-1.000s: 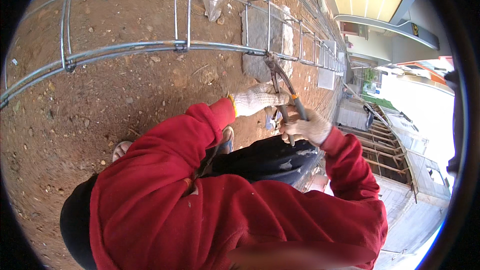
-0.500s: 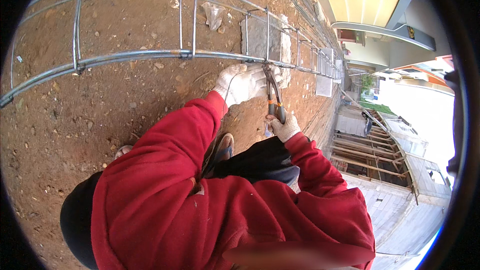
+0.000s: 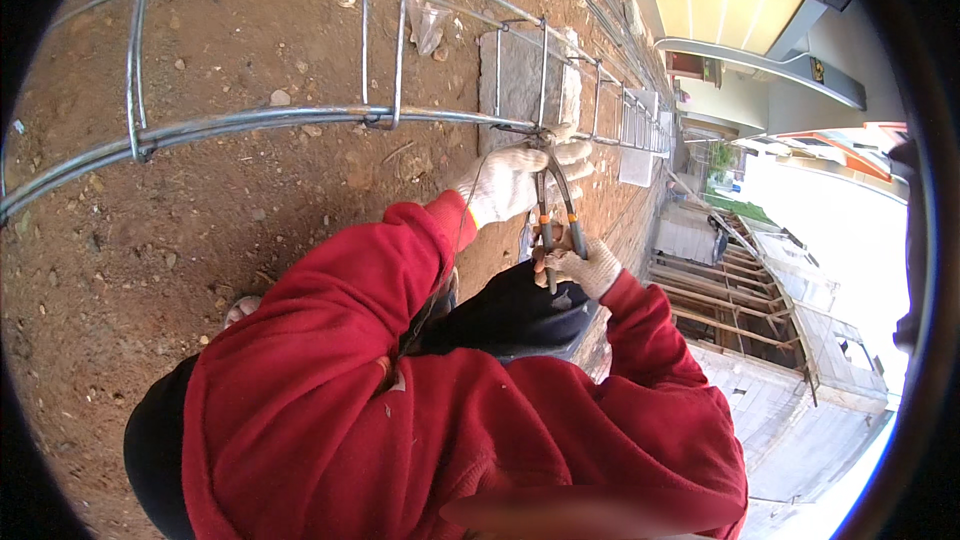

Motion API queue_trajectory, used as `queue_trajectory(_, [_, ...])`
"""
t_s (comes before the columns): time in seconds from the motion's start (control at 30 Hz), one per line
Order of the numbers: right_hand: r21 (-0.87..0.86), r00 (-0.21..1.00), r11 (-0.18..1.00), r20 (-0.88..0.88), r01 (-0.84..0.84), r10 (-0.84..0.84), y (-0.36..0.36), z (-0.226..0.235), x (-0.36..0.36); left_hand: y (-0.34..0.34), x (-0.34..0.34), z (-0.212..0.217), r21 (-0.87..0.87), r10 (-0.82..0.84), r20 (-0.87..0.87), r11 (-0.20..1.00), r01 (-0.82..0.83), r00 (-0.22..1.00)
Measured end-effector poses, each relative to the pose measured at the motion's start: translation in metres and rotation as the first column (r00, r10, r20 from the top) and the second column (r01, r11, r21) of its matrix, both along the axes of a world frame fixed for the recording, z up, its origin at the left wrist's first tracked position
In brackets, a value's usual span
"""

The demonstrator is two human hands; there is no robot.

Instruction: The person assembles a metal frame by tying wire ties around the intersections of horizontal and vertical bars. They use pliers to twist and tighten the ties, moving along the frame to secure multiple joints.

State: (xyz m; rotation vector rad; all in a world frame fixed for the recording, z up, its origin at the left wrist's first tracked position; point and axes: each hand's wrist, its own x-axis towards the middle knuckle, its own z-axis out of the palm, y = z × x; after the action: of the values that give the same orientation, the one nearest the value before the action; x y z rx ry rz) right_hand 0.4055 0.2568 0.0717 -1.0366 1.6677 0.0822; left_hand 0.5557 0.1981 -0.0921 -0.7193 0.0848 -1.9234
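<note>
A long cage of steel reinforcing bars (image 3: 270, 118) with square stirrups crosses in front of me. My left hand (image 3: 505, 185), in a white knit glove, is at its near bar with the fingers bent round a joint; a thin wire (image 3: 466, 230) trails from this hand towards my lap. My right hand (image 3: 585, 268), gloved with the fingertips bare, grips a pair of pliers (image 3: 566, 198) with grey and orange handles. The handles are spread, and the jaws are up at the joint between the left hand's fingers. Those fingers partly hide the wire end and the jaws.
Under the cage lies a grey concrete slab (image 3: 515, 75), with a paler block (image 3: 637, 166) farther right. A clear plastic bag (image 3: 427, 25) lies on the brown dirt ground (image 3: 200, 210). An unfinished block building with timber framing (image 3: 735, 300) stands at the right.
The plier handles have spread wider, and my right hand is slightly lower. My left hand has moved right, its fingers now bent around the jaws at the joint. The view has shifted slightly.
</note>
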Motion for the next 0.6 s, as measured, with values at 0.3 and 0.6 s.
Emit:
queue_trajectory(0.3, [0.212, 0.994, 0.975, 0.071, 0.071, -0.088, -0.009, 0.035, 0.025, -0.01, 0.002, -0.017, -0.021, -0.229, -0.364, 0.971, 0.238, 0.903])
queue_trajectory(0.6, [0.214, 0.996, 0.977, 0.086, 0.017, -0.036, -0.013, 0.037, 0.019, -0.006, -0.001, -0.014, -0.054, -0.188, -0.312, 0.982, 0.18, 0.931])
